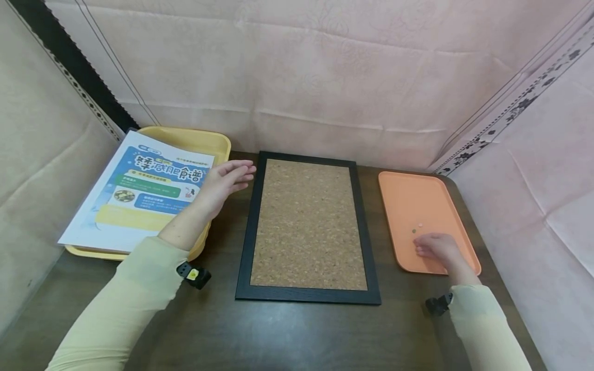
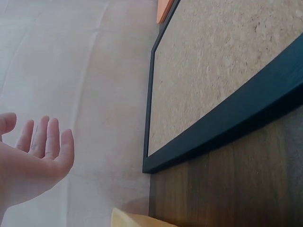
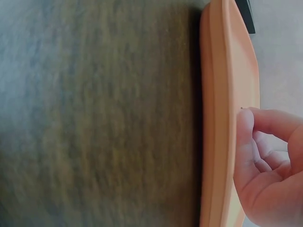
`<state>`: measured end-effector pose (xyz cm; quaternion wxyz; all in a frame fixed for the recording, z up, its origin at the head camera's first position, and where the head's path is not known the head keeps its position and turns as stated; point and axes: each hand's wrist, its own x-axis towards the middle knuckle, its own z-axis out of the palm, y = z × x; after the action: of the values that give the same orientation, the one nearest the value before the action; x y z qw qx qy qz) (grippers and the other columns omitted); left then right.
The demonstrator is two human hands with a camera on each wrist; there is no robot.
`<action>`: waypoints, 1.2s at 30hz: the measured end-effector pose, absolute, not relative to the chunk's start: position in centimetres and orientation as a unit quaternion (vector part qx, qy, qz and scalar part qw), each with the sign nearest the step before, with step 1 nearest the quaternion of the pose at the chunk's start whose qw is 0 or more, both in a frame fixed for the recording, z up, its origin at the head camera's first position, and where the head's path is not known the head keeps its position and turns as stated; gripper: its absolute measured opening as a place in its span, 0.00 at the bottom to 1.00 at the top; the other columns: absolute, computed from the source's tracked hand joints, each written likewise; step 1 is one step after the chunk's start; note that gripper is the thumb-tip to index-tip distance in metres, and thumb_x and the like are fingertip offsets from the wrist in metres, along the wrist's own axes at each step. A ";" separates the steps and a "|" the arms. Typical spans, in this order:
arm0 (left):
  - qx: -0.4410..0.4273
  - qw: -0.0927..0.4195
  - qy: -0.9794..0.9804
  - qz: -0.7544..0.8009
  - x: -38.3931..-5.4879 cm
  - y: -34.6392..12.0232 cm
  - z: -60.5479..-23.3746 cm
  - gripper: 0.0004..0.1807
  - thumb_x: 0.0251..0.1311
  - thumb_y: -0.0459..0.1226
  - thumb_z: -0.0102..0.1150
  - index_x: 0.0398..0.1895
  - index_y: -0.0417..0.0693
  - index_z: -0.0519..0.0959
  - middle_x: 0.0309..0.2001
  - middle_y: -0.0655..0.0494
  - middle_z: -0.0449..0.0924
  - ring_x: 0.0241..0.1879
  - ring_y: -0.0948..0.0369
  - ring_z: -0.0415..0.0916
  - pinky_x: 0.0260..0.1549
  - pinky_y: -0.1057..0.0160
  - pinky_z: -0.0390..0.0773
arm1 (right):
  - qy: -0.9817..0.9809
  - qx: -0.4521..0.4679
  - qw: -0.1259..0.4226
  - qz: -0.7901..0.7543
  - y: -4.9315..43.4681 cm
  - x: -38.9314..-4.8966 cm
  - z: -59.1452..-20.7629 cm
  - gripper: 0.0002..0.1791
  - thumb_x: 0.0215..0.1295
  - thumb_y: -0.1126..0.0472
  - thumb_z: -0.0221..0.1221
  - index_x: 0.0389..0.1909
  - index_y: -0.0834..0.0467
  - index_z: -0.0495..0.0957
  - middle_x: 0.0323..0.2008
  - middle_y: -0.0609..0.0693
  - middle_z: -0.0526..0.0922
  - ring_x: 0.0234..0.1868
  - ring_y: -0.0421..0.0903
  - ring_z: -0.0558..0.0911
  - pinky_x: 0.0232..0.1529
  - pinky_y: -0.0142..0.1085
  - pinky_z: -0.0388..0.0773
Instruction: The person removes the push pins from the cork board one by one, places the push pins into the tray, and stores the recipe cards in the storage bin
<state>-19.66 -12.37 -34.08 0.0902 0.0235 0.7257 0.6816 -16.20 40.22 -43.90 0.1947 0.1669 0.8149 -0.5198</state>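
My left hand (image 1: 223, 183) is held in the air beside the yellow tray, fingers loosely extended, nothing in it; its palm and separate fingers show in the left wrist view. Just beneath it lies a printed poster sheet (image 1: 158, 191) with blue, green and yellow blocks. My right hand (image 1: 441, 249) is low over the orange tray (image 1: 415, 193), its thumb and index fingertips together. Two tiny pieces (image 1: 414, 230) lie near those fingertips. A dark speck (image 3: 242, 108) shows right at the fingertips in the right wrist view; I cannot tell whether they pinch it.
Between the hands a black-framed cork board (image 1: 308, 226) lies flat on the dark wooden table (image 1: 278, 335). The poster sheet overhangs the yellow tray (image 1: 223, 144) at the left. Pale cloth walls (image 1: 315, 77) enclose the back and both sides.
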 end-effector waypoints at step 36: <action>0.081 0.039 0.833 0.546 -21.6 -8.7 -35.2 0.26 0.68 0.48 0.45 0.66 0.48 0.64 0.66 0.47 0.65 0.67 0.53 0.61 0.66 0.51 0.63 | 0.910 0.063 -0.030 -0.409 30.0 -19.3 -35.7 0.35 0.70 0.39 0.40 0.65 0.64 0.62 0.59 0.66 0.70 0.56 0.58 0.76 0.57 0.49 0.74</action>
<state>-21.64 -8.68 -35.24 0.0394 0.0807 0.8329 0.5461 -19.31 29.99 -35.67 -0.0298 0.0625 0.9101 -0.4085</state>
